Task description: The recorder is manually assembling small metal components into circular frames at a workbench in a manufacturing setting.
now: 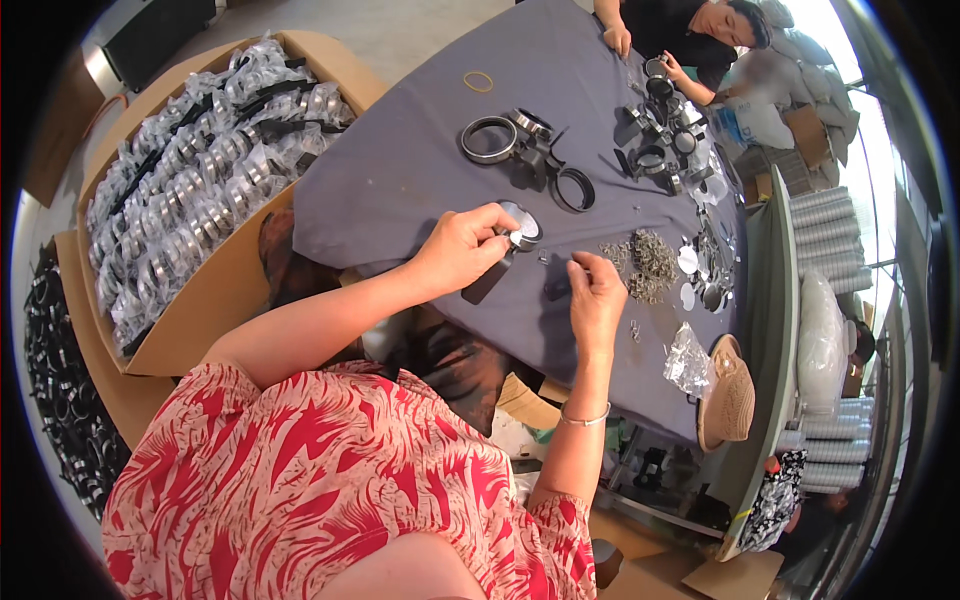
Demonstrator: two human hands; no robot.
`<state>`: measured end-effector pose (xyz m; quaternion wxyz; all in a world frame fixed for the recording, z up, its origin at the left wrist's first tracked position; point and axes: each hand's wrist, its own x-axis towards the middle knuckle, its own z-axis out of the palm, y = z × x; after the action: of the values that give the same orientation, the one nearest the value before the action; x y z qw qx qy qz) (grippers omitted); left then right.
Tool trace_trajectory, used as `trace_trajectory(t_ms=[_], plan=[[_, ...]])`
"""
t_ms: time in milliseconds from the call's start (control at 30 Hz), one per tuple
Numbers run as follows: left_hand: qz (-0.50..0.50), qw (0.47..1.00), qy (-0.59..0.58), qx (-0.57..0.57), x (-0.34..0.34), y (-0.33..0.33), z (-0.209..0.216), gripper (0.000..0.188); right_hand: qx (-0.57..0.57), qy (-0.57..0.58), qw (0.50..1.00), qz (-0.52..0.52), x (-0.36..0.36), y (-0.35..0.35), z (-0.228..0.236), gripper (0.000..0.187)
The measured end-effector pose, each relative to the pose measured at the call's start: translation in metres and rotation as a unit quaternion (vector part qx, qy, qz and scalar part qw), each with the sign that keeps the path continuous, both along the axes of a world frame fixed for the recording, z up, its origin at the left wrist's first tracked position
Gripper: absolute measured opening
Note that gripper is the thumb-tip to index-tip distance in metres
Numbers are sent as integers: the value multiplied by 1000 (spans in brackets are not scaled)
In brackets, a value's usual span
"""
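My left hand (468, 248) is closed on a round, black-rimmed piece (522, 226) with a pale disc face and a flat black tail. Its thumb and fingers pinch the rim just above the table's near edge. To the right, my right hand (597, 290) has its fingers curled together, and whatever they may hold is too small to make out. Beside that hand lies a pile of small metal clips (652, 266). Beyond my left hand rest several black assemblies with round rings (489, 140).
A grey cloth covers the table (390, 150), with a yellow rubber band (478, 81) on it. At left stands a cardboard box (225, 270) of plastic-wrapped ringed parts. A co-worker (690, 35) handles similar pieces at the far right. A straw hat (728, 395) lies at the right edge.
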<state>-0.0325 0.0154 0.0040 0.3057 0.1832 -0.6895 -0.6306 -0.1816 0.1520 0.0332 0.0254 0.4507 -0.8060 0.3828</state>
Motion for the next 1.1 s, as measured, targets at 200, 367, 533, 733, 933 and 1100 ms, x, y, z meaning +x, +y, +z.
trace_trajectory(t_ms=[200, 367, 533, 733, 933, 1100], plan=[[0, 1000, 7, 9, 2, 2, 1, 13, 115, 71, 990, 28, 8, -22, 0, 15], [-11, 1000, 0, 11, 3, 0, 0, 15, -21, 8, 998, 50, 15, -16, 3, 8], [-12, 998, -3, 55, 8, 0, 11, 13, -153, -196, 964, 92, 50, -20, 10, 4], [-28, 999, 15, 23, 3, -2, 1, 17, -135, 91, 981, 102, 57, -31, -3, 10], [0, 999, 19, 37, 7, 0, 5, 17, -141, 265, 952, 62, 61, -40, -12, 16], [5, 999, 51, -8, 4, 2, -5, 19, -125, 288, 947, 74, 61, -39, -7, 17]])
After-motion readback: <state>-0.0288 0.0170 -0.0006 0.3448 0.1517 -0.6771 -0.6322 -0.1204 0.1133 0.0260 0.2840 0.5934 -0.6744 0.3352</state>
